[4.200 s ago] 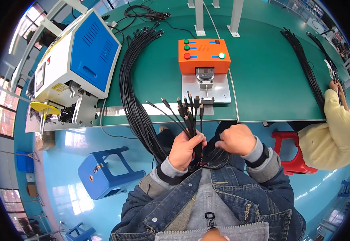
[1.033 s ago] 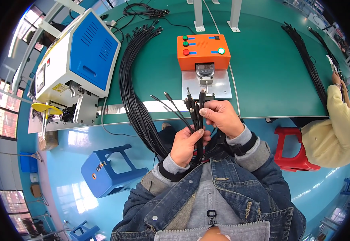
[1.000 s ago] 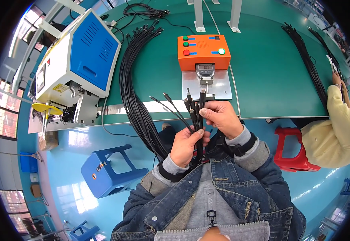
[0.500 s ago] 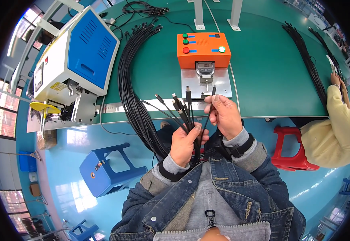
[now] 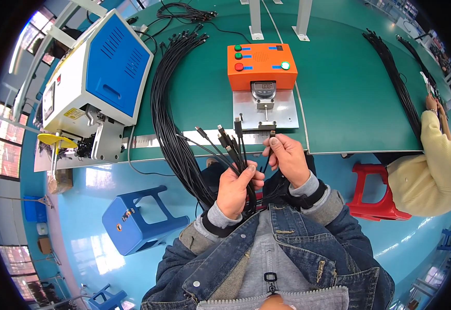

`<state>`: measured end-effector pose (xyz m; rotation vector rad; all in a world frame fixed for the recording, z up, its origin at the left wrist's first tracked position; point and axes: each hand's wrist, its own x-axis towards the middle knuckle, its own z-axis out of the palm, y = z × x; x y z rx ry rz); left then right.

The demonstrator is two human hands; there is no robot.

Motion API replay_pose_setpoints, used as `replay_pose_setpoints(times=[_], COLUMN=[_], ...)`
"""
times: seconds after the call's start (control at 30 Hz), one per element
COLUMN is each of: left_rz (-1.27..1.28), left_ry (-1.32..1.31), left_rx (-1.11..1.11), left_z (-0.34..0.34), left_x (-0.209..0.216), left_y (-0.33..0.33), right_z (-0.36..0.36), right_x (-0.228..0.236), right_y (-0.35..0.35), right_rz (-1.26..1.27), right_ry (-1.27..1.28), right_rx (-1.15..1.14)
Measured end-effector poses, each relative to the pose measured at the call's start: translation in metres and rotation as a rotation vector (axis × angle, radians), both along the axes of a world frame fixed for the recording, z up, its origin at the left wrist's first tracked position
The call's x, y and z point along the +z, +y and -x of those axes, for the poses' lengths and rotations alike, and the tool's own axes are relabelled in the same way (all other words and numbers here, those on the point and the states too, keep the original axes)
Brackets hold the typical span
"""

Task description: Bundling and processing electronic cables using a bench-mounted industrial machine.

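Note:
My left hand [image 5: 235, 187] is closed around a bunch of black cables [image 5: 234, 150], whose plug ends fan out above the fingers. Just right of it, my right hand [image 5: 289, 157] pinches one black cable by its connector [image 5: 272, 135], thumb on top, tip pointing away from me. Beyond that connector lies the metal plate [image 5: 243, 111] of a test fixture, with a small digital gauge [image 5: 264, 90] and an orange control box [image 5: 262, 66] behind. The connector is close to the fixture's near edge; whether they touch I cannot tell.
A long bundle of black cables [image 5: 164, 98] runs over the green table [image 5: 334, 103] to its front edge. To the left stands a white and blue machine [image 5: 114, 67]. Blue [image 5: 142, 219] and red stools [image 5: 362, 191] stand below. A co-worker in a yellow sleeve [image 5: 432, 132] sits right.
My right hand has drawn its connector slightly down toward me, away from the fixture. The left hand's bunch has shifted a little left and down.

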<state>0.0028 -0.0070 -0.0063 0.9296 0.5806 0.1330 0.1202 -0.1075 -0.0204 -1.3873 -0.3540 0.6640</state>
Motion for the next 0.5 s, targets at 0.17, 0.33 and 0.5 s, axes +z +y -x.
replay_pose_setpoints(times=[0.17, 0.33, 0.5], left_rz=[0.000, 0.001, 0.009], left_ry=[0.012, 0.018, 0.014], left_rx=[-0.007, -0.012, -0.021], left_z=[-0.002, -0.002, -0.002], left_x=[0.001, -0.001, -0.001], left_y=[0.000, 0.002, 0.002], right_z=[-0.004, -0.011, -0.013], right_x=[0.001, -0.003, -0.001], right_y=[0.003, 0.005, 0.005], right_rz=[0.003, 0.018, 0.040], right_ry=[0.115, 0.084, 0.167], right_rx=[-0.010, 0.016, 0.056])
